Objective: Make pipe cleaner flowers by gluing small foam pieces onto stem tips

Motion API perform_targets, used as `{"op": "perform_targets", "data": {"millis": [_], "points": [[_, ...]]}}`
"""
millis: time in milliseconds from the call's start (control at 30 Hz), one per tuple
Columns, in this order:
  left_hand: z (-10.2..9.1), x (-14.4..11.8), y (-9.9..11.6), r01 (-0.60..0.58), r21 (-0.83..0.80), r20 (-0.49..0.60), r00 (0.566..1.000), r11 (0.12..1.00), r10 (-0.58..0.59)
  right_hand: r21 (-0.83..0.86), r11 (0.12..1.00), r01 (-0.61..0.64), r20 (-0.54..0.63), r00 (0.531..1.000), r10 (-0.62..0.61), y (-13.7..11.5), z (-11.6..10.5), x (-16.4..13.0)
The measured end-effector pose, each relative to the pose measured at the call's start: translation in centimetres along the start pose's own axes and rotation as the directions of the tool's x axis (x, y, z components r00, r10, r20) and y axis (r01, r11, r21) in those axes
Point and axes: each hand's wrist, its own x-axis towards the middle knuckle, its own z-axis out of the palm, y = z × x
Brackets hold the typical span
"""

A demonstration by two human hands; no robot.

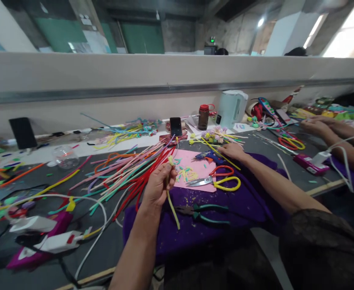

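My left hand (161, 181) is closed in a pinch around a pale yellow-green pipe cleaner (173, 211), whose lower end hangs over the purple cloth. A small yellow tuft shows above the fingertips. My right hand (232, 152) reaches to the far side of the pink sheet (195, 157), beside finished-looking pipe cleaner flowers (214, 135). Its fingers are bent together, and what they hold is hidden. Just left of it lies a blue-handled tool (207, 155). Scissors (216, 181) with red and yellow handles rest on the sheet's edge, near cut yellow and teal bits (187, 174).
Green-handled pliers (205, 211) lie on the purple cloth (240, 201). Bundled pipe cleaners (128, 169) spread to the left. A phone (175, 127), brown bottle (203, 117) and kettle (231, 108) stand behind. White cables and a power strip (44, 245) lie left. Another person's hands (318, 127) are at right.
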Motion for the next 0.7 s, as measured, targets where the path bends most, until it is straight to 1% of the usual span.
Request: {"op": "perform_targets", "data": {"millis": [133,267,367,433,500,533,600,633,700], "points": [[0.2,0.0,0.2,0.005,0.014,-0.017,1.0,1.0,-0.005,0.018,1.0,0.018,-0.019,1.0,-0.018,-1.7,0.0,0.2],[0.3,0.1,0.4,0.005,0.025,-0.031,1.0,1.0,-0.004,0.027,0.999,0.025,-0.084,0.996,-0.022,-2.6,-0.4,0.0],[0.4,0.0,0.5,0.004,0.033,-0.026,1.0,0.999,-0.003,0.033,0.999,0.032,-0.158,0.987,-0.027,-2.7,-1.7,-0.9],[0.4,-0.1,0.6,0.002,0.032,-0.032,0.999,0.999,-0.001,0.042,0.998,0.045,-0.21,0.977,-0.036,-2.1,-3.2,-2.3],[0.5,-0.1,0.8,-0.004,0.023,-0.042,0.999,1.0,0.005,0.051,0.997,0.053,-0.255,0.966,-0.038,-0.3,-5.1,-4.5],[0.5,-0.1,0.8,-0.008,0.018,-0.043,0.999,1.0,0.009,0.054,0.997,0.046,-0.274,0.961,-0.03,1.0,-6.1,-5.8],[0.4,-0.1,0.9,-0.015,0.01,-0.033,0.999,1.0,0.015,0.053,0.999,0.01,-0.301,0.954,0.006,4.7,-7.7,-8.9],[0.4,-0.1,0.9,-0.018,0.008,-0.024,1.0,1.0,0.018,0.056,0.998,-0.038,-0.318,0.947,0.054,6.8,-8.2,-10.6],[0.5,-0.2,0.9,-0.02,0.008,-0.006,1.0,1.0,0.02,0.033,0.975,-0.22,-0.303,0.927,0.22,10.8,-8.3,-13.9]]}}
